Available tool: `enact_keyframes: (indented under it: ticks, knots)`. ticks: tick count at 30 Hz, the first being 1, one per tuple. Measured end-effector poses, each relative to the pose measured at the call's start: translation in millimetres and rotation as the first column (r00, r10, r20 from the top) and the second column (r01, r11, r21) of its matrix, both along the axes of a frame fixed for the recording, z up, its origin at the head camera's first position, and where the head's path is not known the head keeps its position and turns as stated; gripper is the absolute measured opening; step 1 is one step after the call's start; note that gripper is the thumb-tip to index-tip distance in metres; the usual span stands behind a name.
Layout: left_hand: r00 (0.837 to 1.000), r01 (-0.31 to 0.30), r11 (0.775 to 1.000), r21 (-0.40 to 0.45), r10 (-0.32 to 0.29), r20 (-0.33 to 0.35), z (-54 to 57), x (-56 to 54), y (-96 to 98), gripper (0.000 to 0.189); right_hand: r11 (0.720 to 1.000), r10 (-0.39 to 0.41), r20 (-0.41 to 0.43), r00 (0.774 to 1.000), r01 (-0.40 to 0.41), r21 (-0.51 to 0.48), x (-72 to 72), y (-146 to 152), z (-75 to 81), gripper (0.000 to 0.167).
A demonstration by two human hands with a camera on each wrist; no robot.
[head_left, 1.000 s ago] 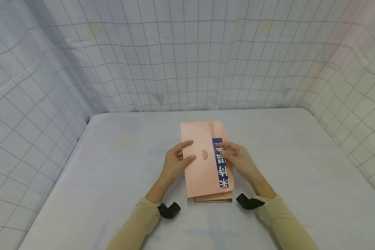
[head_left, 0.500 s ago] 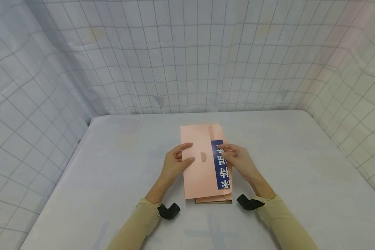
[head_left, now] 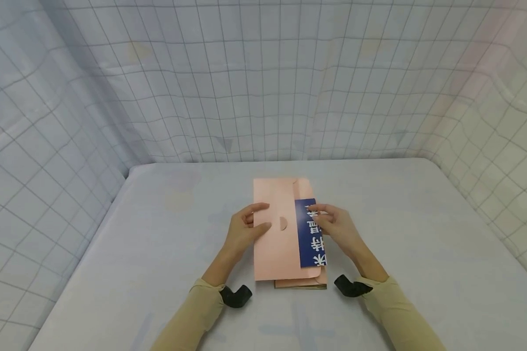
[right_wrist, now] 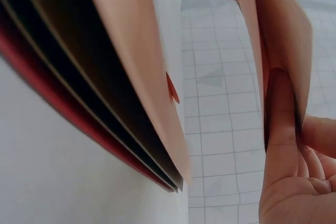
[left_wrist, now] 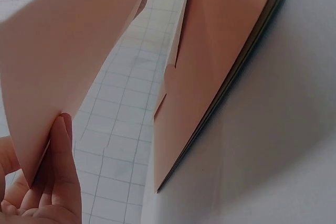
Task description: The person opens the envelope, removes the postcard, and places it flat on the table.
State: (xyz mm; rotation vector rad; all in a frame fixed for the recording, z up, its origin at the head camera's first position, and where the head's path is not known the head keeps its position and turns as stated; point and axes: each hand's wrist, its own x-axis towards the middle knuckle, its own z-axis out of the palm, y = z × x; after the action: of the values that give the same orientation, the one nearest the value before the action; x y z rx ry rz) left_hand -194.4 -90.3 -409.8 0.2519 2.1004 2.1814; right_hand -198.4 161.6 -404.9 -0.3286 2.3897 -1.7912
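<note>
Over a white-covered table before a checked curtain, the left hand pinches a pink paper envelope above a pink-topped stack, and the right hand pinches the white-lettered blue card overlapping it.

Envelope as landmark. Left hand at its left edge, right hand at its right. Card over its right part, jutting slightly past the right edge; cannot tell if tucked in. Stack beneath, apart from it, near end showing in front. Table below. Curtain behind, also far left and right.
</note>
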Motion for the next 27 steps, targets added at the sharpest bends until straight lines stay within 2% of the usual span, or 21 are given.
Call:
enact_keyframes:
  ticks: [13, 19, 27]
  knots:
    - [1.0, -0.021, 0.999, -0.027, 0.021, -0.009, -0.4, -4.0, -7.3, 0.046, 0.992, -0.067, -0.034, 0.997, 0.07, 0.103, -1.5, 5.0, -1.6, 0.036]
    - [0.999, -0.034, 0.999, -0.038, 0.034, -0.005, 1.5, -6.3, -9.0, 0.046, 0.989, -0.088, -0.056, 0.995, 0.094, 0.117, -2.7, 9.0, -1.4, 0.035]
    - [0.999, -0.049, 0.998, -0.041, 0.049, -0.008, 0.5, -6.6, -12.4, 0.047, 0.986, -0.114, -0.044, 0.993, 0.118, 0.114, -3.0, 12.6, -0.5, 0.035]
